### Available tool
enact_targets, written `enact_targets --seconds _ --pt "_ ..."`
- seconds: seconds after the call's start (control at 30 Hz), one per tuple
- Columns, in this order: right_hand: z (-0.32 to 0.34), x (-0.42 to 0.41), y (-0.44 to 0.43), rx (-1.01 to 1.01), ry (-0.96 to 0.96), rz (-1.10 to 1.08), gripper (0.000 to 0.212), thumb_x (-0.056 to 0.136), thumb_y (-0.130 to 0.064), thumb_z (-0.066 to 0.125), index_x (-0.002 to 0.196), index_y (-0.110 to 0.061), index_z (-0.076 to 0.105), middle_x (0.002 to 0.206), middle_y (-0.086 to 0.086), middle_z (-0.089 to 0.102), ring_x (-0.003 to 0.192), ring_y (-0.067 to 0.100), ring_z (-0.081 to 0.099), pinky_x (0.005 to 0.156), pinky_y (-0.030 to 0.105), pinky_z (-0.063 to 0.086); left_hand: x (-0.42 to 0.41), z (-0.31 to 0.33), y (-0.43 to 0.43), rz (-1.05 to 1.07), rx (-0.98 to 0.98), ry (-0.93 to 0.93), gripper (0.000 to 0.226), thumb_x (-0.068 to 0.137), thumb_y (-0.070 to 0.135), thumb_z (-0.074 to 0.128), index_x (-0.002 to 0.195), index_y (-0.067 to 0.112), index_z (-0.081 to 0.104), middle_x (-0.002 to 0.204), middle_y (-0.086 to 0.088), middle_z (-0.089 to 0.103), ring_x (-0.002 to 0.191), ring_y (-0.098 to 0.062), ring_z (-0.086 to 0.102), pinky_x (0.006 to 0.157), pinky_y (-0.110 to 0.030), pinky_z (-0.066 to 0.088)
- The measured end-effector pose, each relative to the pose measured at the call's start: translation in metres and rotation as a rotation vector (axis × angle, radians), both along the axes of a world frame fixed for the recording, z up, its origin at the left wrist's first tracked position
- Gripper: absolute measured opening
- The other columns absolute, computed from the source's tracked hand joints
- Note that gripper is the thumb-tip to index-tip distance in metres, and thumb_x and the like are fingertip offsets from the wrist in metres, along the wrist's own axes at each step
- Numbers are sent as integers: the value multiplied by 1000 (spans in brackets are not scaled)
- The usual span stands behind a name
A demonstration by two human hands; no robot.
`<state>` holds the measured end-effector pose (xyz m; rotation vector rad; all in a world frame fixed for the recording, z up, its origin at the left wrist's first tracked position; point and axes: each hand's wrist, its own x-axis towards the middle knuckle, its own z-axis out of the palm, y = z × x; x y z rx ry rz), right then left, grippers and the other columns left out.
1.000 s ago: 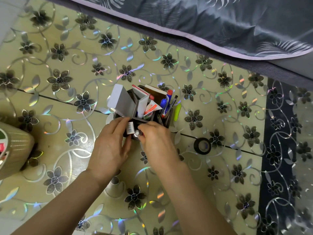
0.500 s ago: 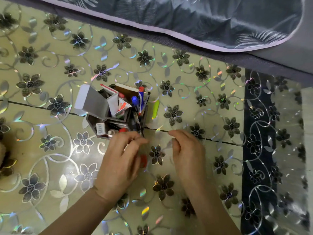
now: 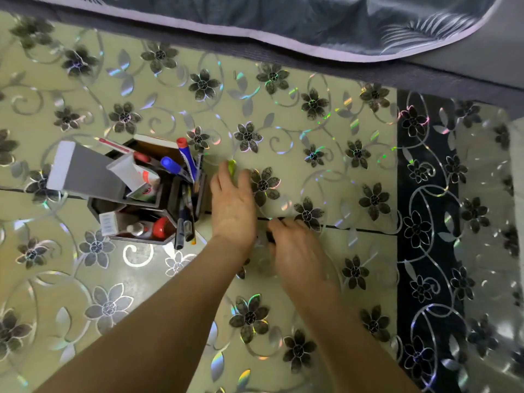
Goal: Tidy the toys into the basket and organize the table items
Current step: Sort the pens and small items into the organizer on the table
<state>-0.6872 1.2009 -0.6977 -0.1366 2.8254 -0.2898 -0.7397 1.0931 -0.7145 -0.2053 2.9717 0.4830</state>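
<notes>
1. The table (image 3: 312, 137) is being tidied; no basket is being shown.
2. The pen holder (image 3: 170, 201) is being left crammed, so a free gap should be chosen first.
3. The left hand (image 3: 232, 205) is being laid over a green pen (image 3: 232, 166) just right of the holder; a grasp cannot be told.
4. The right hand (image 3: 297, 251) is being curled over a blurred dark thing (image 3: 271, 237); its hold cannot be told.
5. The pen is best being pinched mid-barrel and lowered upright.
</notes>
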Motion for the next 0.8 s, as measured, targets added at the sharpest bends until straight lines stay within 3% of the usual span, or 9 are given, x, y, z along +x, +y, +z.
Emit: enact_targets --seconds 0.1,0.23,0.33,0.43,0.5,0.57,0.63,0.7,0.8 --pt "-7 -2 0 59 6 35 40 43 -7 85 71 -17 57 64 4 60 58 27 59 46 28 38 -11 -7 0 -40 -97 -138 42 83 0 38 125 6 42 132 -19 38 120 -34 39 102 -35 35" --pt "-8 -1 -2 74 13 5 39 42 -2 81 68 -16 55 55 4 57 49 27 56 48 26 21 -13 -11 -3 -160 -225 -182 40 85 -2 37 125 4 37 117 -10 41 110 -30 40 88 -35 40" --pt "-8 3 0 -49 6 -47 30 60 -2 74 79 -15 56 68 6 63 63 31 60 50 30 28 4 8 0 -136 -82 -164 35 84 -6 38 117 5 46 114 -13 45 105 -31 45 87 -38 42" --pt "9 4 -2 -207 3 -124 18 75 -13 66 92 -15 58 80 5 65 74 30 59 57 32 37 28 42 -3 -53 178 -96 38 70 -9 56 106 5 57 106 -16 52 94 -33 52 80 -43 48" --pt "25 5 -5 -295 67 -159 17 76 -13 66 91 -16 59 79 1 63 74 26 59 56 29 37 45 65 -8 -100 217 -73 48 55 -7 67 100 9 61 103 -11 56 87 -29 55 76 -36 49" --pt "45 6 -13 -383 96 -159 19 77 -10 65 93 -18 59 83 -6 62 81 20 57 63 32 44 60 89 -23 -69 292 -37 51 55 -6 68 102 15 62 106 -4 57 91 -22 56 78 -24 43" --pt "62 7 -20 -444 138 -147 22 77 -9 65 95 -20 59 83 -17 57 89 15 53 73 29 46 71 106 -43 2 307 21 50 60 -4 64 103 20 62 106 2 58 92 -17 56 73 -14 33" --pt "78 8 -33 -494 178 -142 24 77 -9 66 95 -22 60 81 -25 48 94 11 50 76 16 41 79 118 -74 66 278 85 37 69 2 59 101 21 62 102 5 60 90 -13 54 70 -13 29" --pt "90 9 -55 -581 184 -112 27 77 -7 67 97 -24 58 84 -21 51 95 8 49 76 11 37 84 121 -118 148 184 129 32 74 -7 65 96 16 65 93 0 66 85 -14 52 65 -17 28"
